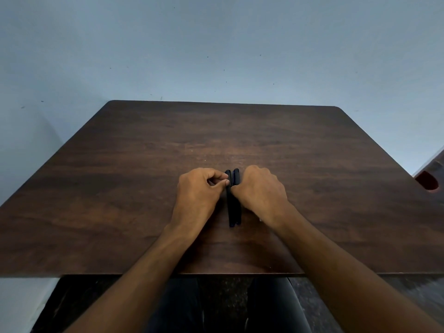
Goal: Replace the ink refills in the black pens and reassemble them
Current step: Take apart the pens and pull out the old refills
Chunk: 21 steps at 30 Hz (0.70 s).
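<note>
Both hands crowd the black pens [232, 200]; surrounding table [120, 188] lies open.

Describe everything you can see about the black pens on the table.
Two black pens lie side by side, touching, on the dark wooden table, pointing away from the person. They look like matte plastic. The left hand pinches the left pen near its far end; the right hand rests against the right one.

No writing, label, brand mark or number can be read anywhere. The slim black plastic pens [232, 200] lying near the middle of the dark brown wooden table [120, 188] show plain dark barrels, too small and dim to reveal any print.
</note>
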### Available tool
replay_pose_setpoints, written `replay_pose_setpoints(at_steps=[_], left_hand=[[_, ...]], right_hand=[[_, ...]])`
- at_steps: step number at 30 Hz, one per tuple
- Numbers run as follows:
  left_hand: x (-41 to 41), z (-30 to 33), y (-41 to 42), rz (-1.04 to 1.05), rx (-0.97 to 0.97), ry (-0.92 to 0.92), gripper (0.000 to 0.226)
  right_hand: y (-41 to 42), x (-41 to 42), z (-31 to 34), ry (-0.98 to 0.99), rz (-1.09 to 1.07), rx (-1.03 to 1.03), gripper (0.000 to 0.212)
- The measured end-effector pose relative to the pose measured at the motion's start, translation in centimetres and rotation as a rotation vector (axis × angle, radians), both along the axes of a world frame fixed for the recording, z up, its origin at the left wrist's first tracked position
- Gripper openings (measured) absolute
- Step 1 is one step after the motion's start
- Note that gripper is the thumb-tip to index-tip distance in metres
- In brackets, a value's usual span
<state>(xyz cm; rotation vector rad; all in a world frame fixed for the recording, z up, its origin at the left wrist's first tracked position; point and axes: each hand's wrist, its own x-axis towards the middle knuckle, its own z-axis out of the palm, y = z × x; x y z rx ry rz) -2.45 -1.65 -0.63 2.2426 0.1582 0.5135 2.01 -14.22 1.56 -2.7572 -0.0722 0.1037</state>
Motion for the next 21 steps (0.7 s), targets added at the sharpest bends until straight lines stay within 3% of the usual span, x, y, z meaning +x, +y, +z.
replay_pose_setpoints(at_steps=[13, 17, 21], left_hand=[[0.2, -0.2, 0.0, 0.022, -0.068, -0.078, 0.011], [0.2, 0.0, -0.1, 0.031, -0.103, -0.111, 0.011], [0.5, 0.7, -0.5, -0.016, -0.396, -0.019, 0.023]], right_hand=[[-0.1, 0.5, 0.2, 0.089, -0.041, 0.145, 0.036], [-1.3, -0.3, 1.7, 0.101, -0.020, 0.219, 0.043], [-2.8, -1.6, 3.3, 0.155, 0.092, 0.322, 0.034]])
